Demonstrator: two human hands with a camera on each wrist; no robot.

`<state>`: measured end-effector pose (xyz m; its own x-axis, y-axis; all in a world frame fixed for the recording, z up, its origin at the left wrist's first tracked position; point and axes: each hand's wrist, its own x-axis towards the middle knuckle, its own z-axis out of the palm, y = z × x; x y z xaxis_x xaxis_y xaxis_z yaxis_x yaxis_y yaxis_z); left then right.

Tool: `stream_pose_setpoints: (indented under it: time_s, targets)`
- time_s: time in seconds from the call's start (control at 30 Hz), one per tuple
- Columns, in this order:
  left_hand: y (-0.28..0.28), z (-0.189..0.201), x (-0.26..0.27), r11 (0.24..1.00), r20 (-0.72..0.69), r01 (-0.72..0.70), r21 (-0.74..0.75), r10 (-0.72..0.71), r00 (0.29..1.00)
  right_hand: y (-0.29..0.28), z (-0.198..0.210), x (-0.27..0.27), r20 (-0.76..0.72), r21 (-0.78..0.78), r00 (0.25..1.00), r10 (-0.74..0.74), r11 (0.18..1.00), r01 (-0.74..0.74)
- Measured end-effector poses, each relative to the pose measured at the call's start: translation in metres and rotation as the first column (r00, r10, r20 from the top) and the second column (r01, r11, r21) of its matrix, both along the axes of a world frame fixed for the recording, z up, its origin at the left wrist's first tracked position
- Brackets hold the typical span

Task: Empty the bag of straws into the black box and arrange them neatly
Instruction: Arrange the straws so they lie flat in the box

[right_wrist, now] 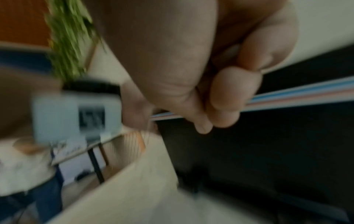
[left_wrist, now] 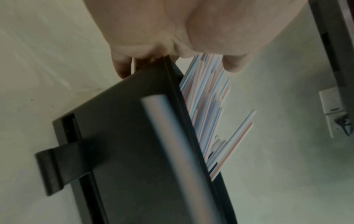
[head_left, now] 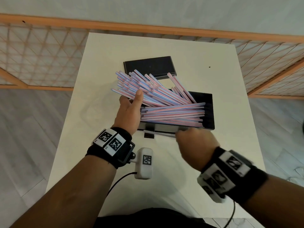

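The black box (head_left: 209, 112) stands open on the white table (head_left: 105, 63), with a flat layer of red-and-blue striped straws (head_left: 172, 114) along its near side. A second bunch of straws (head_left: 148, 89) slants up and out over the box's left end. My left hand (head_left: 130, 111) grips this bunch at that end, thumb on top. The left wrist view shows the thumb (left_wrist: 233, 63) on the straws (left_wrist: 205, 98) beside the box wall (left_wrist: 124, 151). My right hand (head_left: 194, 142), blurred, is at the box's front wall. Its fingers (right_wrist: 226, 98) are curled round a few straws (right_wrist: 306, 94).
The box's black lid (head_left: 148, 66) lies flat behind it. A black clasp (head_left: 149, 131) sticks out of the front wall. Something faint like clear plastic (head_left: 88, 116) lies left of the box. A wooden lattice fence (head_left: 41, 51) runs behind the table.
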<state>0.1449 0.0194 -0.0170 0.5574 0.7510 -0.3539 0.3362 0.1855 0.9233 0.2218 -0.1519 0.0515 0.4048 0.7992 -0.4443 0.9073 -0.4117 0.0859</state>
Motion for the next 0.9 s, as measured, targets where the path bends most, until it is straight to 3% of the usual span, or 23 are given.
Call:
stream_pose_setpoints:
  time_s: [0.07, 0.13, 0.23, 0.33, 0.47, 0.63, 0.9]
  targets:
    - [0.002, 0.000, 0.001, 1.000, 0.049, -0.023, -0.009, 0.023, 0.999, -0.007, 0.020, 0.009, 0.101, 0.087, 0.991, -0.093, 0.993, 0.084]
    - [0.002, 0.000, 0.004, 1.000, 0.067, -0.028, 0.003, 0.028, 0.997, -0.001, 0.033, 0.018, 0.162, 0.061, 0.981, -0.109, 0.993, 0.101]
    - [-0.003, 0.003, 0.008, 1.000, 0.041, -0.018, 0.021, 0.017, 0.999, 0.012, 0.030, 0.035, 0.091, 0.014, 0.995, -0.046, 0.999, 0.045]
    - [-0.007, 0.002, 0.010, 0.998, -0.019, 0.014, 0.053, -0.013, 1.000, 0.020, 0.019, 0.044, 0.068, 0.102, 0.998, -0.009, 0.995, 0.002]
    - [-0.009, -0.007, 0.009, 0.991, -0.104, 0.066, 0.120, -0.054, 0.993, 0.022, -0.007, 0.069, -0.108, 0.236, 0.990, -0.090, 0.965, 0.113]
    - [-0.010, -0.007, 0.007, 0.974, -0.136, 0.089, 0.206, -0.062, 0.989, 0.021, -0.035, 0.080, -0.174, 0.100, 0.965, -0.194, 0.972, 0.213]
    - [-0.009, -0.003, 0.007, 0.967, -0.106, 0.137, 0.213, -0.117, 0.987, 0.020, -0.041, 0.080, -0.174, 0.103, 0.950, -0.260, 0.954, 0.280]
